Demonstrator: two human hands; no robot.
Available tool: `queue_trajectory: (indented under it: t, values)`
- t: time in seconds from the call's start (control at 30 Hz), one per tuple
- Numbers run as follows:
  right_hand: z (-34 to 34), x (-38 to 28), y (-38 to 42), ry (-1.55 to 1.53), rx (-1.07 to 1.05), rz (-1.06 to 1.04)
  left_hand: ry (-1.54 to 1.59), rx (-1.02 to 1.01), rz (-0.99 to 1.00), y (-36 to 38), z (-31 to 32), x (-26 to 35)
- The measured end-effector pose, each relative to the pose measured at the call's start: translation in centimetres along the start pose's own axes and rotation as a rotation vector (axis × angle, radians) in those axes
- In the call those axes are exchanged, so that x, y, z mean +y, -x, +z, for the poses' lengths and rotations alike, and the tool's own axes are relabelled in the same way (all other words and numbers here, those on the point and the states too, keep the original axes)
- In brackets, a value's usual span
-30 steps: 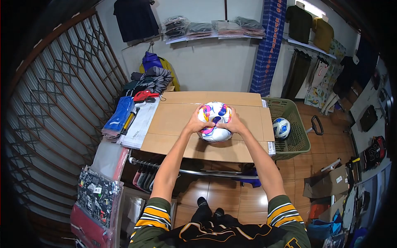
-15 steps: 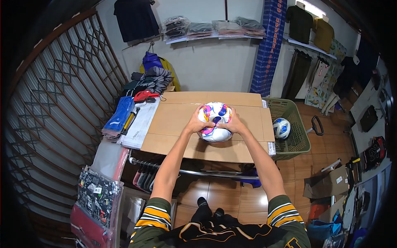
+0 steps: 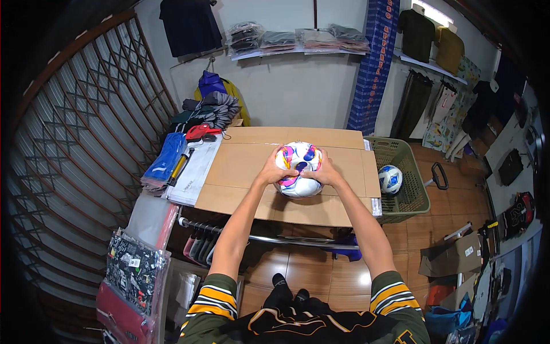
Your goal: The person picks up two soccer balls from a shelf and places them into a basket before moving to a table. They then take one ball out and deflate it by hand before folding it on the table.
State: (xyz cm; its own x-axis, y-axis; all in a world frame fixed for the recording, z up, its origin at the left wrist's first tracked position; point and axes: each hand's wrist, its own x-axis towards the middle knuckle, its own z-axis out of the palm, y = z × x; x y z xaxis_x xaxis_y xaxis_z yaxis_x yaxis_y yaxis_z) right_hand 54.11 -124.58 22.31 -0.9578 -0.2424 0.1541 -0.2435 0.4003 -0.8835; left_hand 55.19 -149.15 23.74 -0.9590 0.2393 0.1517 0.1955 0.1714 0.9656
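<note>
Between my two hands is a white soccer ball (image 3: pixel 302 187) with purple, pink and orange markings, over the flat cardboard (image 3: pixel 238 169) on the table. My left hand (image 3: pixel 273 171) wraps its left side and my right hand (image 3: pixel 326 171) its right side. Both thumbs meet at the middle of the ball and press on it; the surface looks dented there. The other fingers curl round the far sides and are partly hidden.
A green plastic basket (image 3: pixel 421 195) on the right holds a white and blue ball (image 3: pixel 390 179). Left of the cardboard lie a red tool (image 3: pixel 201 132), blue packaged clothing (image 3: pixel 164 157) and a pile of grey garments (image 3: pixel 217 109). A metal rail (image 3: pixel 275 239) runs along the table's near side.
</note>
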Motion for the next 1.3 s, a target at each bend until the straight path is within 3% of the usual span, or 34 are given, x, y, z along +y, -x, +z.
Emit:
queue_trajectory:
  t: [0.97, 1.3]
  values:
    - [0.1, -0.7, 0.2, 0.008, 0.028, 0.005, -0.027, 0.002, -0.006, 0.1, -0.2, 0.4]
    - [1.0, 1.7, -0.5, -0.064, 0.083, -0.061, -0.069, 0.019, 0.020, 0.2, 0.0, -0.3]
